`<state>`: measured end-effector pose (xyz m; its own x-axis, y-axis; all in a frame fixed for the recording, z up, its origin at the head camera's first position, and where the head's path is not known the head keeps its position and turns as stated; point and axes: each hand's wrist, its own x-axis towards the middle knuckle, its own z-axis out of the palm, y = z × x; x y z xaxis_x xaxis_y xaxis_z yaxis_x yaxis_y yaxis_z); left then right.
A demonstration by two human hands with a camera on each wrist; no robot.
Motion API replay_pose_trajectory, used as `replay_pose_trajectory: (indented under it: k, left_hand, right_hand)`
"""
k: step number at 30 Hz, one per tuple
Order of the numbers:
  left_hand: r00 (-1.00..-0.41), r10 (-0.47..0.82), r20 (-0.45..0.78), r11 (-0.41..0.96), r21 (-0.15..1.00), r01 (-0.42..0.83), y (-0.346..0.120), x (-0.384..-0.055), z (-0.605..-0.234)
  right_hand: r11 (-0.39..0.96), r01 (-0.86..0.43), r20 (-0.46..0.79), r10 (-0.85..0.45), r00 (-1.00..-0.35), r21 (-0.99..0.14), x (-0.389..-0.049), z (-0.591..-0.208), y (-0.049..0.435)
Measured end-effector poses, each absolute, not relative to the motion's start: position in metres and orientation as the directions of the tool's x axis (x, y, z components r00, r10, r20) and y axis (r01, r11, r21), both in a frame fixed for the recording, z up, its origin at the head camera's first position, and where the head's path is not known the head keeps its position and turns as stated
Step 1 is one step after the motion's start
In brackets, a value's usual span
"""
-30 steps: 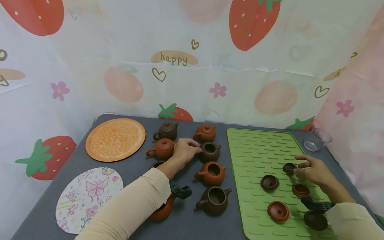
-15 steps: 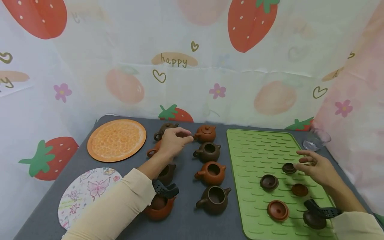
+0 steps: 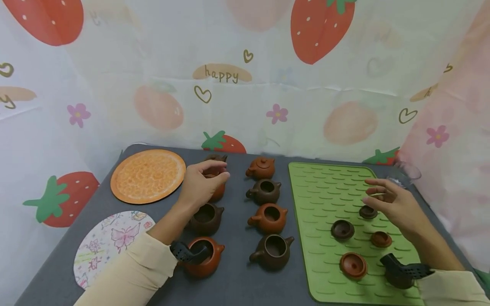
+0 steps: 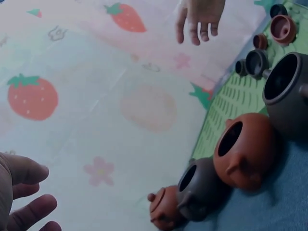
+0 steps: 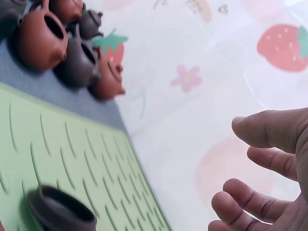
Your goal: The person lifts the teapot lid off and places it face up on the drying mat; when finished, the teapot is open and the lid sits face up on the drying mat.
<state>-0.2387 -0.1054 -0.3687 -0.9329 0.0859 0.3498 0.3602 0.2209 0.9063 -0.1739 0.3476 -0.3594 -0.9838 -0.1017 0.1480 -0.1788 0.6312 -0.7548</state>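
Note:
My left hand (image 3: 196, 187) hovers over the left column of small teapots with its fingers loosely bent and nothing in them. It covers most of an orange teapot (image 3: 218, 194) and part of a lidded dark one (image 3: 217, 158). In the right column, a lidded orange teapot (image 3: 261, 168) stands at the back, and lidless before it are a dark teapot (image 3: 262, 196), an orange one (image 3: 264, 224) and a larger dark one (image 3: 268, 260). Above a small dark lid (image 3: 368, 212) on the green mat, my right hand (image 3: 398, 206) is relaxed, its thumb and fingers apart.
Other lids on the green mat (image 3: 325, 182) are dark (image 3: 342, 230), small reddish (image 3: 381, 239) and larger orange (image 3: 353, 266). A clear glass (image 3: 409, 171) stands behind the right hand. Two round placemats, orange (image 3: 147, 176) and butterfly-patterned (image 3: 115, 233), lie left. A patterned curtain (image 3: 237, 106) hangs behind.
My left hand has left the dark teapot's handle side in the right column and moved left over the left column. My right hand has risen slightly from the small dark lid, which stays put.

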Motion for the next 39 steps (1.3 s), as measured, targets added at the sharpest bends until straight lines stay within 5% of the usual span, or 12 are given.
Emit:
replay_pose_trajectory:
  k: [18,28,39]
  left_hand:
    - [-0.960,-0.058,0.275,0.185,0.947,0.261,-0.158,-0.229,-0.377]
    - [-0.989,0.003,0.150,0.217,0.965,0.147,-0.185,-0.255,-0.433]
    - [-0.997,-0.033,0.076,0.102,0.992,0.073,-0.186,-0.267,-0.456]
  right_hand:
    - [0.556,-0.257,0.177,-0.194,-0.965,-0.791,-0.170,-0.347,0.301]
    - [0.533,-0.310,0.203,-0.251,-0.947,-0.787,-0.177,-0.338,0.280]
    - [0.483,-0.313,0.192,-0.283,-0.940,-0.818,-0.185,-0.336,0.265]
